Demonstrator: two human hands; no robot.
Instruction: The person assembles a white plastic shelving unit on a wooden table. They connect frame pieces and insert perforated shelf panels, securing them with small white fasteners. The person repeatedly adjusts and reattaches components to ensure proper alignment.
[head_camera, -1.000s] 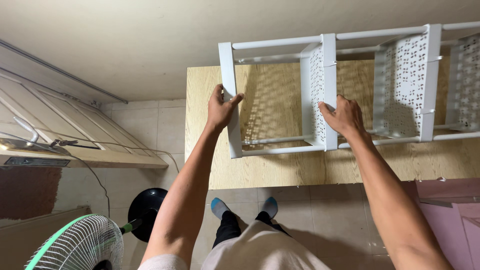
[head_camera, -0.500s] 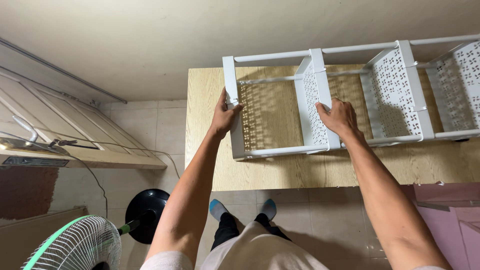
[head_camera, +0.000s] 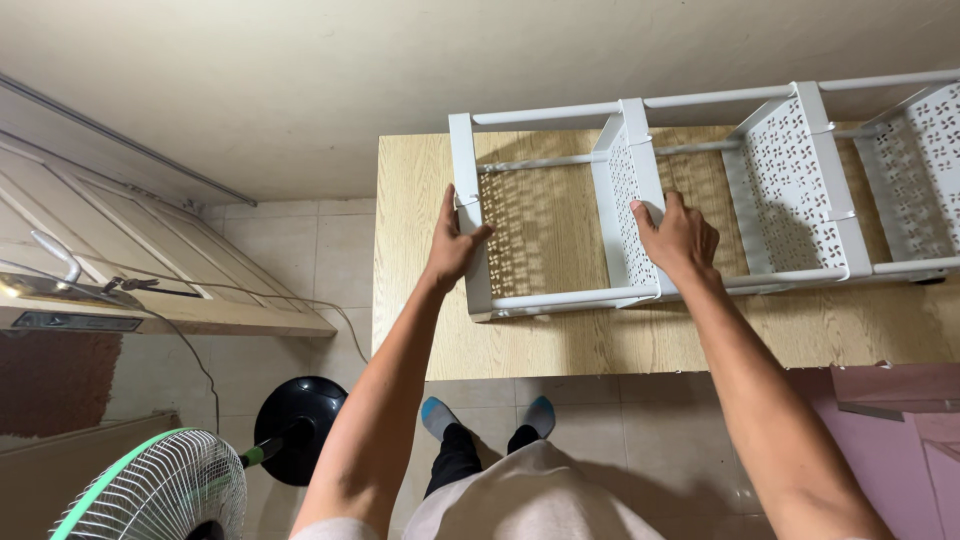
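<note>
Gripping white rack, arms outstretched

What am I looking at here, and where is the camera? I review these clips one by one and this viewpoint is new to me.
The camera sits on a person's head and looks straight down, so you see their own arms, body and socked feet. No machine is involved, only two bare hands. A white plastic shelf rack with perforated panels lies on its side on a light wooden table. The left hand grips the rack's end panel; the right hand grips the next perforated panel. On the tiled floor at lower left stands a fan with a green-rimmed grille and black base.
</note>
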